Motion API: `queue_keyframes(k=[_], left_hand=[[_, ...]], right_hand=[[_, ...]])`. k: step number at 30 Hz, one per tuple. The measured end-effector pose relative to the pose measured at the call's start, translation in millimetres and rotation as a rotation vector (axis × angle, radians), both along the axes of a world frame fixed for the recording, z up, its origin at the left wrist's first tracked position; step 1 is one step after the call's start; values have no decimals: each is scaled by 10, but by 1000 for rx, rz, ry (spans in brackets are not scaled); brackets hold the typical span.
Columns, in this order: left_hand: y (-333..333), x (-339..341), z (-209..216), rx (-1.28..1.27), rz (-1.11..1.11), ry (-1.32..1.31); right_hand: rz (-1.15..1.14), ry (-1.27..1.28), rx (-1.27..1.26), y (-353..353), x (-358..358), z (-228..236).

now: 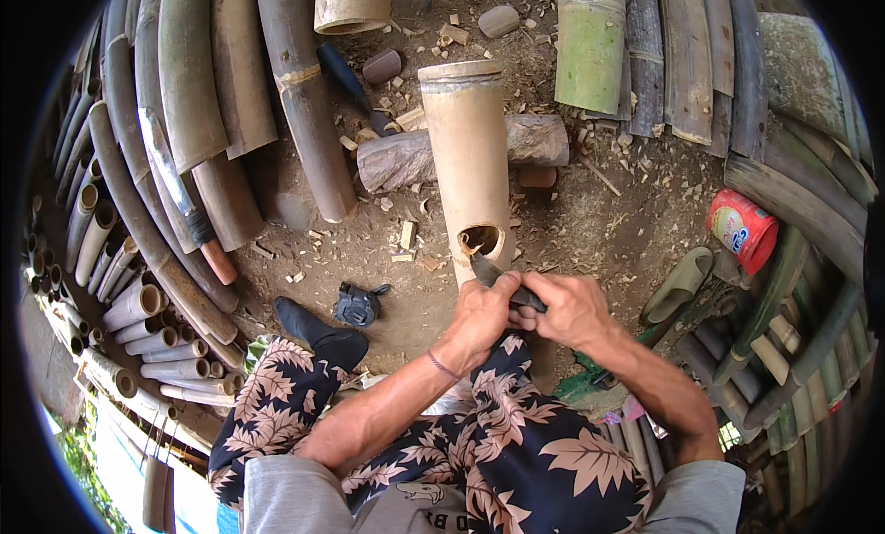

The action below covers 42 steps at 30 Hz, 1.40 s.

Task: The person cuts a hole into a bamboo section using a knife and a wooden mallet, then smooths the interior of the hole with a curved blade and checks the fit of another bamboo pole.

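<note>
A pale bamboo tube (468, 147) lies lengthwise in front of me, its far part resting across a rough log (396, 161). A round hole (481, 240) is cut in its upper side near my hands. The dark blade of a knife (486, 270) points into this hole, with a light sliver at its tip. My right hand (570, 310) is closed around the knife's dark rear part. Against the right one, my left hand (481, 317) is closed around the knife near the blade, thumb along it. The tube's near end is hidden behind my hands.
Bamboo lengths (189, 73) lie at left, with a machete (215, 258) among them. More bamboo (590, 50) lies at right. On the chip-strewn ground are a black tape measure (358, 305), a dark-handled tool (343, 71), a slipper (678, 285) and a red container (743, 231).
</note>
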<state>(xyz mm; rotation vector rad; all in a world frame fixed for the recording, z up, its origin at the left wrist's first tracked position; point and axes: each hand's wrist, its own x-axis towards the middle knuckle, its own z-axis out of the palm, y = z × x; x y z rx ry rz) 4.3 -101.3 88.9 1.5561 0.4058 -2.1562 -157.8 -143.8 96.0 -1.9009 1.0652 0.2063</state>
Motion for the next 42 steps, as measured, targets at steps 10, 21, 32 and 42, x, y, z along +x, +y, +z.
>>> queue_keyframes(k=[10,21,32,42], left_hand=[[-297,571,-22,-496,-995,-408],[227,-435,-157,-154,641,457],[95,479,-34,-335,-564,-501],[-67,-355,124,87,670,433]], right_hand=[[-537,-189,262,618,638,41],[733,280,40,-791,242,590],[-500,-125,320,663,631,18],[764,242,-106,-847,287,583]])
